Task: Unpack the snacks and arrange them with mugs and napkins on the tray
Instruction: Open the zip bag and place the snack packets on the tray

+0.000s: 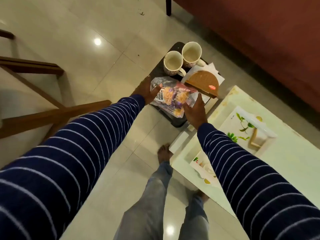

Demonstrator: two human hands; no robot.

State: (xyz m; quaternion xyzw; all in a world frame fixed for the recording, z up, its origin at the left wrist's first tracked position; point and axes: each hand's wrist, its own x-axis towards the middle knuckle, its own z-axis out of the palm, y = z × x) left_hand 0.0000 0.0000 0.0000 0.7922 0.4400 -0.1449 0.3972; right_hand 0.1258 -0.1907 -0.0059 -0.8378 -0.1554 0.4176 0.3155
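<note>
Black tray (174, 122) already carries two mugs (173, 62) and napkin holder (202, 83) at its far end; left hand (147, 90) and right hand (194, 110) grip snack packets (173, 96) over its near end, seemingly unopened.

Dim warm indoor light; glare spots on glossy floor (97, 41); wide-angle edge distortion

A: Which lettering is legible on the snack packets (170, 97)?

B: On the white panel of the packet by the left hand (149, 90), partial black capitals read "PEANU", cut off at the edge; the line above begins with "S" and is otherwise unclear

A: And the red band at the packet's top?

B: It carries pale lettering, too blurred to read

A: Any mark on the wooden napkin holder (201, 82)?

B: A small red oval label with white print, illegible
</note>
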